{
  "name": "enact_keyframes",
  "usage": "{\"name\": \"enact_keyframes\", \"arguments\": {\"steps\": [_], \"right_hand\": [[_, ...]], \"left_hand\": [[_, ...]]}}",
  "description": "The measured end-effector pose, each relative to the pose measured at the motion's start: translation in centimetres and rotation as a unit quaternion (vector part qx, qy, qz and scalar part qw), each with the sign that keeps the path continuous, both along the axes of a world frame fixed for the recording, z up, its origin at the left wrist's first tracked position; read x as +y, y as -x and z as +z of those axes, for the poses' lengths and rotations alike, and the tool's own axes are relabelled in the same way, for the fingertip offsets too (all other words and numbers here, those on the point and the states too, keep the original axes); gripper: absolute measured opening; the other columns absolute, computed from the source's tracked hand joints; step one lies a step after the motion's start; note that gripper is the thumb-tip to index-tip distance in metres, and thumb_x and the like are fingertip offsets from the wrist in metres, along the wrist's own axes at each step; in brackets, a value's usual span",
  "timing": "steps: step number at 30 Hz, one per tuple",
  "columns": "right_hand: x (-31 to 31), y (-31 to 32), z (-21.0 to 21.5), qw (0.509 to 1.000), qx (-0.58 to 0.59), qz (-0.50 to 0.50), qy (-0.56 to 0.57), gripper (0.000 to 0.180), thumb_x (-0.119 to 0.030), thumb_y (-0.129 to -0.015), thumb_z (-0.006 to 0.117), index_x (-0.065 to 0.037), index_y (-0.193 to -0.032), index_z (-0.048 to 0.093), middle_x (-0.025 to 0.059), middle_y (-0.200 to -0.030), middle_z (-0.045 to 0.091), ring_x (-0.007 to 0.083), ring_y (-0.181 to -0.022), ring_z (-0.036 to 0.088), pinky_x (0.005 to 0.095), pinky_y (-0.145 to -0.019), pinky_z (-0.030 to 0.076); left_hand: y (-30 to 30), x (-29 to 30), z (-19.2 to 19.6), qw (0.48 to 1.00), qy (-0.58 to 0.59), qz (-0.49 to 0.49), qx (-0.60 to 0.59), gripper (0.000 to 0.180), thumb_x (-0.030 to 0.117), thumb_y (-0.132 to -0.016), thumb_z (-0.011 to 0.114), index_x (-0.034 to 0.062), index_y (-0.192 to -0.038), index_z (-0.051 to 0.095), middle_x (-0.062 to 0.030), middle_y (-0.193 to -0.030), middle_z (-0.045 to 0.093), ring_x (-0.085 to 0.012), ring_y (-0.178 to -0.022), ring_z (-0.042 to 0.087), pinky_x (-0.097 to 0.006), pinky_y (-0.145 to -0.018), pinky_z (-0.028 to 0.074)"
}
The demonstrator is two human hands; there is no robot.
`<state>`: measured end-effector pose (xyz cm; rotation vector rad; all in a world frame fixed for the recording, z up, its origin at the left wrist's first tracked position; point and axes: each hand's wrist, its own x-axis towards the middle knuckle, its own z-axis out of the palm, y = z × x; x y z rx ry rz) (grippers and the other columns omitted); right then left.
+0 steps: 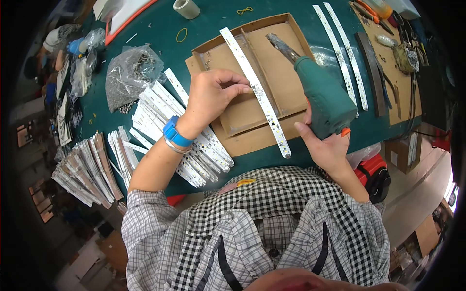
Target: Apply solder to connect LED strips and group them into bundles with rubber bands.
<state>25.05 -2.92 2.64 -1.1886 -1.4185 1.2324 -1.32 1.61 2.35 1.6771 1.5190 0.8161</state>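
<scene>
A white LED light strip [258, 95], dotted with small yellow and black parts, slants over a shallow cardboard tray [287, 92]. My left hand [213, 94] is closed, with thumb and forefinger pinched at the strip's left edge near its middle. Whether a small part sits between those fingertips is hidden. To the right, my right hand [324, 148] is wrapped round a dark green pistol-shaped power tool [323, 94] with an orange switch. Its stained metal nose points up and left over the tray, apart from the strip.
Many more LED strips [160, 114] lie fanned under my left forearm, beside stacked strips [85, 169]. A clear bag of small metal parts [131, 72] lies behind them. Two strips [340, 53] lie right of the tray, near a dark bar [373, 72]. A pale roll [186, 8] stands behind.
</scene>
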Motion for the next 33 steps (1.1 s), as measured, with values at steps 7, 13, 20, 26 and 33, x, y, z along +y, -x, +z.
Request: {"name": "enact_keyframes", "arguments": {"steps": [7,13,20,26,33], "right_hand": [[-0.2,-0.3,-1.1,0.999,-0.002,0.031,-0.007,0.029,0.004,-0.082,0.076,0.002,-0.108,0.062,0.0039,-0.095,0.066,0.0101,-0.085,0.062,0.0252,-0.078,0.051],[0.0,-0.4,-1.3,0.999,0.008,0.038,-0.003,0.03,0.003,-0.081,0.077,0.002,-0.107,0.062,0.006,-0.096,0.067,0.0112,-0.087,0.063,0.0263,-0.078,0.052],[0.0,-0.5,-1.6,0.999,0.014,0.032,0.011,0.03,0.0,-0.079,0.078,0.002,-0.105,0.063,0.0074,-0.096,0.069,0.0126,-0.087,0.064,0.0272,-0.078,0.053],[0.0,-0.6,-1.7,0.999,0.019,0.03,0.001,0.029,-0.001,-0.08,0.079,0.001,-0.105,0.064,0.0042,-0.091,0.067,0.0112,-0.079,0.063,0.0262,-0.072,0.052],[-0.8,-3.3,1.3,0.981,0.121,0.041,0.149,0.037,0.001,-0.081,0.077,0.003,-0.114,0.062,0.0048,-0.088,0.065,0.0092,-0.072,0.061,0.0231,-0.059,0.05]], "left_hand": [[-0.7,0.1,-0.1,0.998,-0.039,-0.01,0.046,0.011,0.008,-0.08,0.081,0.0015,-0.089,0.078,-0.0073,-0.081,0.076,-0.01,-0.07,0.069,-0.023,-0.064,0.054],[-0.8,0.1,-0.2,0.996,-0.063,-0.014,0.057,0.011,0.007,-0.079,0.081,0.0019,-0.088,0.078,-0.0074,-0.08,0.075,-0.0116,-0.068,0.069,-0.024,-0.062,0.053],[-0.6,0.2,-0.6,0.988,-0.127,-0.042,0.072,0.011,0.003,-0.077,0.08,0.0027,-0.088,0.077,-0.008,-0.083,0.075,-0.0158,-0.072,0.071,-0.025,-0.062,0.054],[-0.3,0.3,-1.3,0.955,-0.238,-0.108,0.139,0.014,-0.002,-0.075,0.078,0.0026,-0.088,0.074,-0.0094,-0.087,0.074,-0.0208,-0.075,0.072,-0.027,-0.064,0.056],[-0.5,-0.1,-1.0,0.991,-0.117,-0.03,0.052,0.012,0.004,-0.074,0.08,0.0042,-0.084,0.076,-0.0093,-0.081,0.073,-0.0235,-0.071,0.07,-0.031,-0.063,0.055]]}}
